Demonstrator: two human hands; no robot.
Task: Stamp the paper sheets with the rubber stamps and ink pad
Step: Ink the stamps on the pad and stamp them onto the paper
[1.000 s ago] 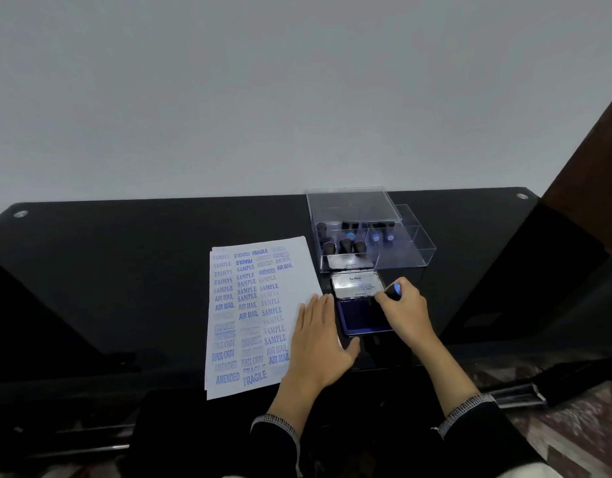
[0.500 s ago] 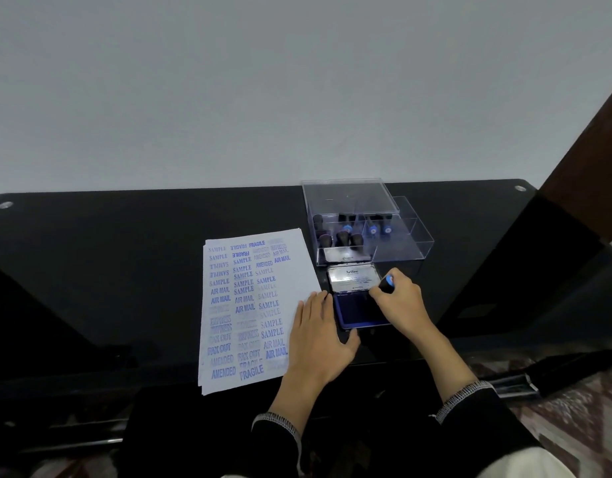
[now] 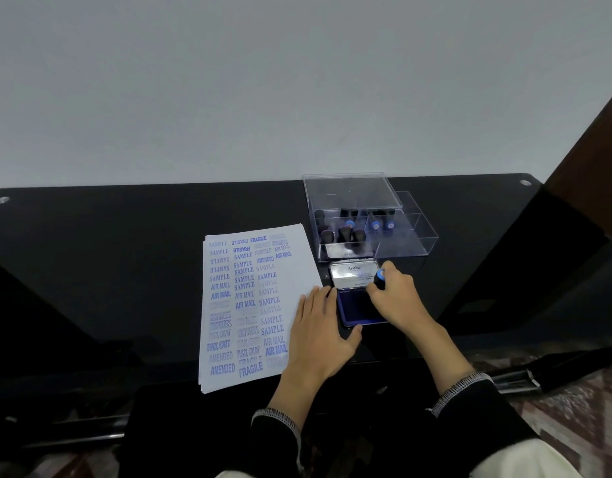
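Right hand [image 3: 396, 294] covers most of the stamp [image 3: 379, 278] and the ink pad's [image 3: 354, 310] right side. Left hand [image 3: 320, 334] hides the paper sheets' [image 3: 244, 305] lower right corner. Small print on ink pad lid [image 3: 353, 274] unreadable.

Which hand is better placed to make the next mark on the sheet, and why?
The right hand: it already grips the stamp over the ink pad. The left hand lies flat, holding the paper down.
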